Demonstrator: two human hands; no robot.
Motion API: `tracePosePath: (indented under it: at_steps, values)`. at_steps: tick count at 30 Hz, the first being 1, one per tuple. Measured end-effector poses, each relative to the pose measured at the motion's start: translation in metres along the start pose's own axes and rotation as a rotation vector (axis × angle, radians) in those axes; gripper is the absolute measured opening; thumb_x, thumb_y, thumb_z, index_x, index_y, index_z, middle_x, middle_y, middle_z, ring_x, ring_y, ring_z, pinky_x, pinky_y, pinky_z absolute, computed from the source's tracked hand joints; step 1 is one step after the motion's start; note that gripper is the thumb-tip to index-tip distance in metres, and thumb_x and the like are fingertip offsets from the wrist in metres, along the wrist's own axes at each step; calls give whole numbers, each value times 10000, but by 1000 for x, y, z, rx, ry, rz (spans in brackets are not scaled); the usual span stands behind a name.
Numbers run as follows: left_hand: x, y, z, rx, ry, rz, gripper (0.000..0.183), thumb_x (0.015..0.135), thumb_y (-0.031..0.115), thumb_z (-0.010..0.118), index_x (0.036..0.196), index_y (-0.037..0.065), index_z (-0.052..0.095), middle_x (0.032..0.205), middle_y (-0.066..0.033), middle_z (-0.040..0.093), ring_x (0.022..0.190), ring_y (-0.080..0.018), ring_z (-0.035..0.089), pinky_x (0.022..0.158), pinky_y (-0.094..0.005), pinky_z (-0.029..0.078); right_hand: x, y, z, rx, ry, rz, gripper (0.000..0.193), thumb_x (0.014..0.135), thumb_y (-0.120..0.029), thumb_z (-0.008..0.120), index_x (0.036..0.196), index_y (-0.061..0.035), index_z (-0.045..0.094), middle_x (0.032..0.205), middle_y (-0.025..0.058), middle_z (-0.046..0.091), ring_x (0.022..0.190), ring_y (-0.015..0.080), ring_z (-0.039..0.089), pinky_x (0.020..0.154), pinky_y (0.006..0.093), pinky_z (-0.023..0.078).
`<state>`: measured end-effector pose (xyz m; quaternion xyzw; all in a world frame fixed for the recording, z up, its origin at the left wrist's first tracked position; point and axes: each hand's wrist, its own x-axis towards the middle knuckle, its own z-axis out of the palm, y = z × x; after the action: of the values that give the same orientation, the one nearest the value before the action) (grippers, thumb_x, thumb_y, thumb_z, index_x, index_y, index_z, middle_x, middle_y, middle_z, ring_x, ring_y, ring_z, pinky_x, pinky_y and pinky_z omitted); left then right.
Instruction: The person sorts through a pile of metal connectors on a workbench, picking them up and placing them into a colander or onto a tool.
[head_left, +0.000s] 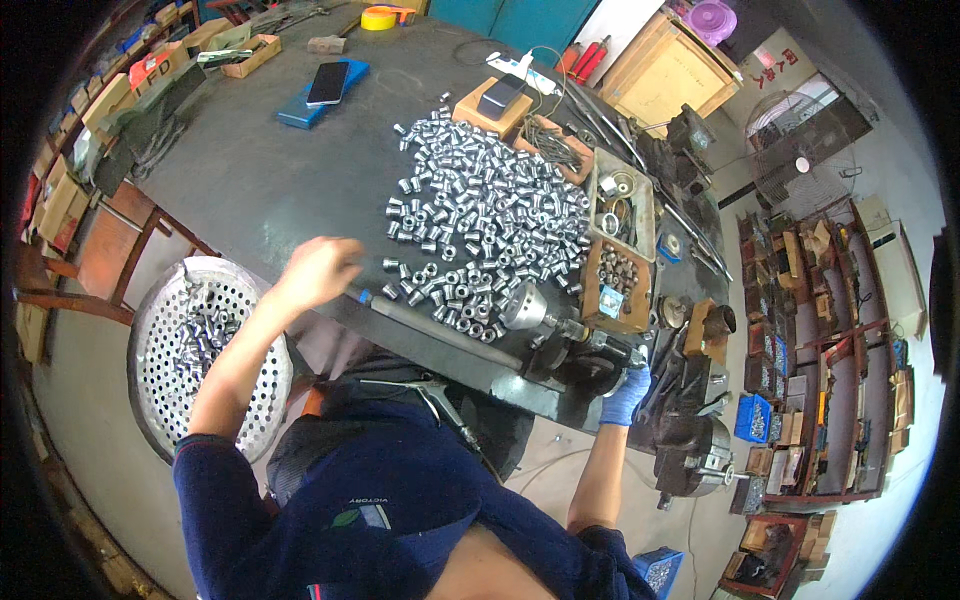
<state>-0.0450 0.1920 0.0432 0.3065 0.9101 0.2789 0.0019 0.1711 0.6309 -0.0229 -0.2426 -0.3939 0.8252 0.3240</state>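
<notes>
My left hand [318,272] is bare and hovers over the front edge of the dark table, left of a large pile of small shiny metal sleeves [490,195]. Its fingers are curled together; whatever is in them cannot be made out. My right hand [626,395], in a blue glove, is closed round a metal handle [637,357] at the right end of a bench-mounted spindle machine [580,350]. A silver cone-shaped head [524,308] on that machine points toward the pile. Below my left forearm, a round perforated metal basin [160,375] holds more sleeves [205,335].
Beside the pile stand a wooden box of metal parts [615,285], a tray of rings [622,200] and a box of thin rods [553,145]. A phone [328,83] lies on a blue case. An air gun [440,405] hangs below the table edge. A vise [692,455] stands at right.
</notes>
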Motion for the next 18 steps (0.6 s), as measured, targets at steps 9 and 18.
tracePosePath:
  at_steps: [9,18]
  values:
    - [40,-6,41,253,-219,51,255,713,103,594,946,0,591,893,-184,613,846,-340,590,722,-415,476,-13,-1,-2,-63,11,-64,256,821,-310,605,853,-59,570,642,-11,546,419,47,426,347,176,316]
    - [36,82,30,-1203,-351,6,201,786,-2,620,973,-55,569,731,-87,617,610,-113,592,557,-226,481,-14,0,2,-43,143,-50,243,840,-299,583,842,-57,557,599,-12,519,382,49,387,317,182,289]
